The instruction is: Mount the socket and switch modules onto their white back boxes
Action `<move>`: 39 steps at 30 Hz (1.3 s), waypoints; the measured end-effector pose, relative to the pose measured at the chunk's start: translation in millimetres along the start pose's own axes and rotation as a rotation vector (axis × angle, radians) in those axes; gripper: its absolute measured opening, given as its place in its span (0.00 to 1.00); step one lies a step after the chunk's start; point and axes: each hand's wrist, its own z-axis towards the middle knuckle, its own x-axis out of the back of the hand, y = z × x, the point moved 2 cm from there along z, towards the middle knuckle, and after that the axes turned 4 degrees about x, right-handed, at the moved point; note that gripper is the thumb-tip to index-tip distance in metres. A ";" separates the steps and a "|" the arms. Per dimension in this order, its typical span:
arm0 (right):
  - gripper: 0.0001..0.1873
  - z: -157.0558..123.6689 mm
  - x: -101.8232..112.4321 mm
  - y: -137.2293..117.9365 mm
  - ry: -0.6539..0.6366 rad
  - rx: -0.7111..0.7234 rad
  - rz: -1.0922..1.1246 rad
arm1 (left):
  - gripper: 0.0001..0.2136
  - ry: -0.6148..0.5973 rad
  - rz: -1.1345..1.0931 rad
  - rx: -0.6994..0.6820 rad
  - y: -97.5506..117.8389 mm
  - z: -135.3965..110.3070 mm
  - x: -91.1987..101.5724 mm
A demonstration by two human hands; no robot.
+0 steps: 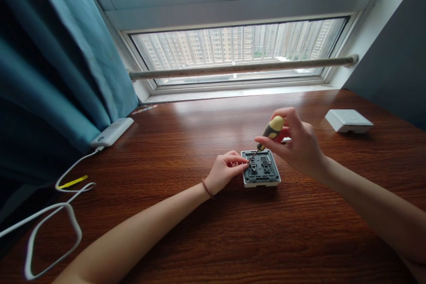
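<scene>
A grey switch module [261, 169] with a white rim lies back-side up on the wooden desk [213, 235]. My right hand [296, 144] is closed round a screwdriver [271, 131] with a yellow and black handle, its tip slanting down to the module's left edge. My left hand [225, 170] rests on the desk just left of the module, fingers pinched together at the screwdriver tip; whatever they pinch is too small to make out. A thin band circles my left wrist.
A white cover plate [348, 120] lies at the far right of the desk. A white power bank [112, 132] sits at the left by the blue curtain [60, 66], its white cable [60, 217] looping over the desk edge. A window with a rail runs behind.
</scene>
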 end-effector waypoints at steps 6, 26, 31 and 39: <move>0.27 5.5 6.5 -8.3 -0.237 -0.102 0.404 | 0.11 0.005 -0.003 -0.002 0.3 -0.2 0.0; 0.13 6.9 8.9 -1.2 -0.051 -0.152 0.318 | 0.14 -0.061 -0.022 0.010 -1.3 -0.2 2.9; 0.18 12.3 19.1 -7.4 -0.273 -0.181 0.511 | 0.30 -0.121 -0.197 0.072 1.0 -0.5 -1.1; 0.12 13.0 21.6 0.0 -0.116 -0.141 0.173 | 0.35 -0.149 -0.249 0.137 -0.7 0.0 -2.8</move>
